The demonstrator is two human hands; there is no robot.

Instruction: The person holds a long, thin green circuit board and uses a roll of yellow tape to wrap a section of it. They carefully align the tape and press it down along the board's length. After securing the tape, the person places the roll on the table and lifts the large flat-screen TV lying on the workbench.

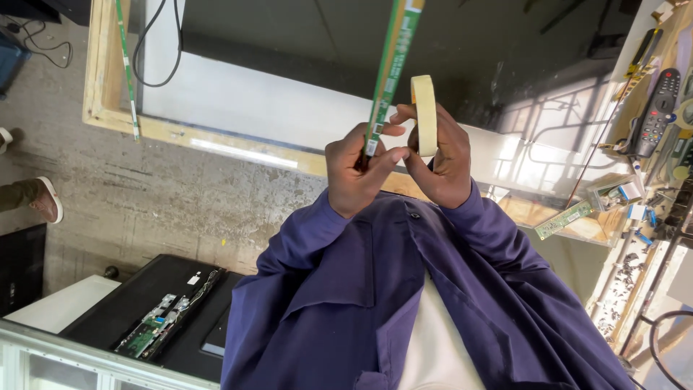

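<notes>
My left hand [355, 177] grips the lower end of a long, narrow green circuit strip [393, 54] that runs up out of the top of the view. My right hand [442, 165] holds a roll of cream masking tape [425, 114] upright, with its thumb and forefinger reaching across to the strip's end beside my left thumb. Both hands are raised close together in front of my chest, in dark blue sleeves.
Behind the hands a large flat display panel [289, 108] lies in a wooden frame [105, 79], with a second green strip [127, 68] and a black cable [155, 50]. At right are a remote control [655, 112] and small green board [564, 220]. Lower left is an opened screen back [159, 318]; another person's foot [45, 200].
</notes>
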